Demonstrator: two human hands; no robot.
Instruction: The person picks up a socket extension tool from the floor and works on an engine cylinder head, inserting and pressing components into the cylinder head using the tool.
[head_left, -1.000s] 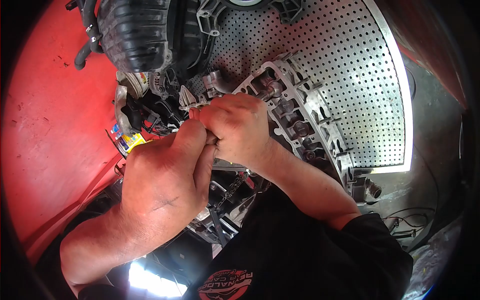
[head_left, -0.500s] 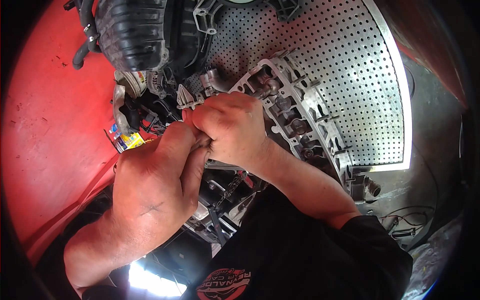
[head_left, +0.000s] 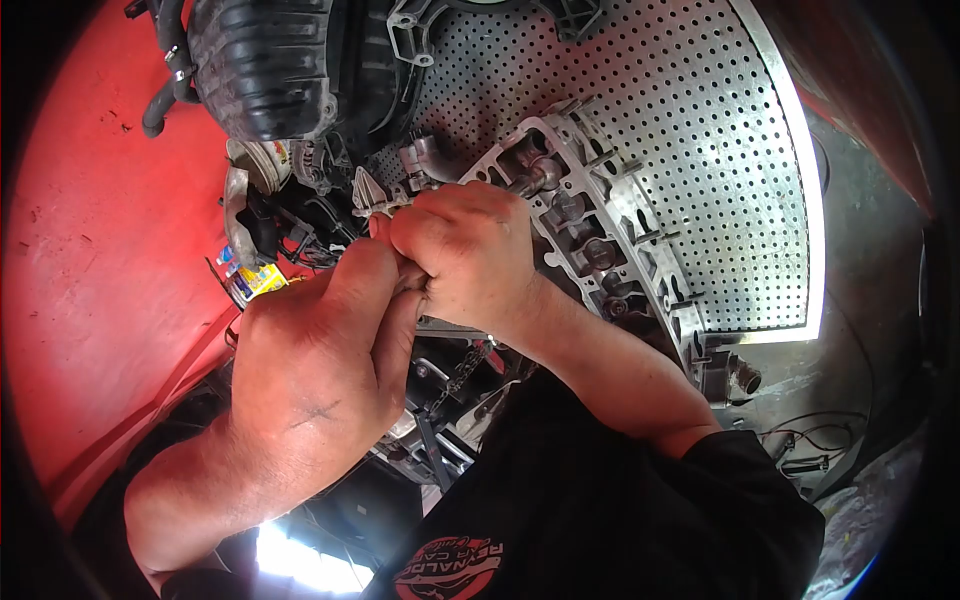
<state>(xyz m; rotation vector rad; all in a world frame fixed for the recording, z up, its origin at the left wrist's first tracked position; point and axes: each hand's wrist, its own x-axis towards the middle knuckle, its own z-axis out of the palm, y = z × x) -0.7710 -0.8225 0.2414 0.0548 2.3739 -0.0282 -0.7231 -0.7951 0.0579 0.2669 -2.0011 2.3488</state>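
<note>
1. Left hand and right hand meet knuckles-up, fingers curled and pressed together; whether an item is pinched inside cannot be told.
2. Forearms converge from either side, elbows bent; right wrist lies near the cylinder head.
3. Perforated metal surface lies under and beside the cylinder head, which slants beyond the right forearm.
4. Ribbed black intake manifold sits beyond the hands; finned metal part lies near the right knuckles.
5. Judged step: close two-handed fingertip work; any further move calls for steady, opposed fingers.
</note>
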